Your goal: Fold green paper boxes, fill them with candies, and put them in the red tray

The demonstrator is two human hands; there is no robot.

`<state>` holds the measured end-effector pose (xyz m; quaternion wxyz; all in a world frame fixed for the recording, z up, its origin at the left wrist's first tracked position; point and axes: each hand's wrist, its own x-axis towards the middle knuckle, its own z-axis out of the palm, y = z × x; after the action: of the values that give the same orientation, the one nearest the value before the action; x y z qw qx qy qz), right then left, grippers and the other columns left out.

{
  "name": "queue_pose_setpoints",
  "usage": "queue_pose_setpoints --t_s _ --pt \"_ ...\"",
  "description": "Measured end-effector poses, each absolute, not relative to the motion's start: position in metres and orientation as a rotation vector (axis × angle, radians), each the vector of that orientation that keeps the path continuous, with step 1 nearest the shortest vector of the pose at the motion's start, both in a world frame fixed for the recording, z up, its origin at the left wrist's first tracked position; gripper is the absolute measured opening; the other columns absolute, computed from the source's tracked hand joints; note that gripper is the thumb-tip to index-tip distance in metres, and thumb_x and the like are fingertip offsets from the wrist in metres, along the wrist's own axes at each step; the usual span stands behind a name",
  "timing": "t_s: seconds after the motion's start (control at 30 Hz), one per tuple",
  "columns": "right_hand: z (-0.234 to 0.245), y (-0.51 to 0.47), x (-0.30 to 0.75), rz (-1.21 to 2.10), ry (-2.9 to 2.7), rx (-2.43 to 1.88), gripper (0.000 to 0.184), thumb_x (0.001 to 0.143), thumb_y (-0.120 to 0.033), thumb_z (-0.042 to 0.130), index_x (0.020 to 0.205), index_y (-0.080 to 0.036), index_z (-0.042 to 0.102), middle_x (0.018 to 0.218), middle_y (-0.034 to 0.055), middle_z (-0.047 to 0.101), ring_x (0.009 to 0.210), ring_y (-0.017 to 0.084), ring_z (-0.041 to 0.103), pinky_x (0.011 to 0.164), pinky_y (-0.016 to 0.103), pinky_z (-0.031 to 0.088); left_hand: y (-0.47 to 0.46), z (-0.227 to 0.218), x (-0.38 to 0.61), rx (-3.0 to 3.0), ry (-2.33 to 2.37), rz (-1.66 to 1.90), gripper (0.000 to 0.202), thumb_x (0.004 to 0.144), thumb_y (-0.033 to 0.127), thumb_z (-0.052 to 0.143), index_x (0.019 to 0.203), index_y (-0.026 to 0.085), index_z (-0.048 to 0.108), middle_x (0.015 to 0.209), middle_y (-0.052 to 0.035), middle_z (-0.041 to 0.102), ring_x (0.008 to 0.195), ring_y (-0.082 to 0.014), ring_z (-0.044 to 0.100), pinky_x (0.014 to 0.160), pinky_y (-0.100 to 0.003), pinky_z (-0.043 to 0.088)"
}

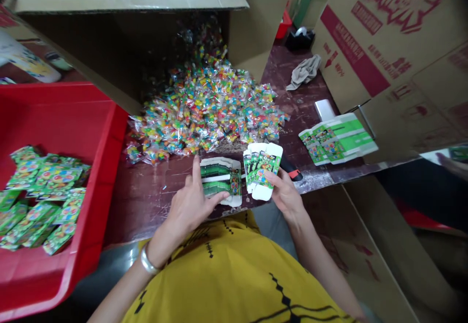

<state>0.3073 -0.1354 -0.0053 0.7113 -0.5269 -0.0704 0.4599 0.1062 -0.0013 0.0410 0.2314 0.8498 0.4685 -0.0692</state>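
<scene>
My right hand grips a small fan of flat green candy boxes with white end flaps, raised just above the table's front edge. Beside it, my left hand rests on a row of flattened green boxes lying on the table, forefinger stretched forward and thumb spread along the near edge. Past both hands lies a large heap of clear-wrapped colourful candies, spilling out of a cardboard carton on its side.
A red tray at left holds several filled green boxes. To the right are more flat green boxes, a grey cloth, a tape dispenser and a large printed carton. A black-and-red tool lies behind my right hand.
</scene>
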Motion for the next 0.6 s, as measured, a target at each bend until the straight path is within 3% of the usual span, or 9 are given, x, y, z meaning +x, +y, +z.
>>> queue_pose_setpoints --t_s 0.1,0.2,0.27,0.37,0.47,0.6 --pt "0.003 -0.133 0.304 1.036 -0.22 -1.153 0.035 0.069 -0.029 0.083 0.099 -0.022 0.067 0.1 0.0013 0.075 0.081 0.019 0.071 0.075 0.029 0.058 0.009 0.064 0.095 2.404 1.284 0.009 0.098 0.081 0.07 0.053 0.156 0.021 0.013 0.133 -0.0247 0.055 0.102 -0.043 0.067 0.077 -0.052 0.054" --pt "0.017 -0.124 0.296 1.031 -0.325 -1.155 0.04 0.071 -0.029 0.082 0.107 -0.023 0.065 0.102 0.0021 0.075 0.084 0.02 0.071 0.076 0.031 0.058 0.015 0.085 0.096 2.217 1.138 0.359 0.073 0.083 0.063 0.058 0.142 0.022 0.042 0.123 -0.0147 0.064 0.102 -0.0313 0.068 0.082 -0.045 0.056" --pt "0.025 -0.118 0.289 1.034 -0.4 -1.154 0.046 0.072 -0.03 0.081 0.113 -0.023 0.063 0.103 0.0031 0.074 0.085 0.021 0.071 0.077 0.033 0.058 0.014 0.092 0.105 1.971 1.012 0.425 0.068 0.083 0.058 0.062 0.137 0.021 0.046 0.115 -0.012 0.069 0.096 -0.0261 0.07 0.081 -0.04 0.058" --pt "0.034 -0.111 0.281 1.024 -0.473 -1.155 0.048 0.072 -0.03 0.081 0.116 -0.023 0.062 0.105 0.0038 0.074 0.088 0.022 0.071 0.078 0.033 0.058 0.01 0.09 0.123 1.706 0.846 0.399 0.073 0.08 0.05 0.07 0.14 0.018 0.043 0.121 -0.0147 0.067 0.105 -0.0262 0.068 0.086 -0.04 0.057" --pt "0.036 -0.109 0.274 1.01 -0.508 -1.151 0.048 0.072 -0.03 0.082 0.116 -0.024 0.063 0.107 0.0039 0.074 0.091 0.023 0.071 0.08 0.033 0.058 0.008 0.084 0.133 1.572 0.679 0.337 0.059 0.084 0.044 0.068 0.133 0.016 0.051 0.126 -0.0145 0.066 0.109 -0.0261 0.066 0.091 -0.041 0.056" --pt "0.037 -0.11 0.269 1.065 -0.503 -1.087 0.041 0.078 -0.031 0.077 0.117 -0.025 0.064 0.112 0.0042 0.073 0.094 0.024 0.07 0.083 0.035 0.058 0.006 0.082 0.138 1.639 0.658 0.303 0.049 0.086 0.045 0.064 0.123 0.013 0.059 0.12 -0.0135 0.069 0.103 -0.0269 0.067 0.086 -0.042 0.056"
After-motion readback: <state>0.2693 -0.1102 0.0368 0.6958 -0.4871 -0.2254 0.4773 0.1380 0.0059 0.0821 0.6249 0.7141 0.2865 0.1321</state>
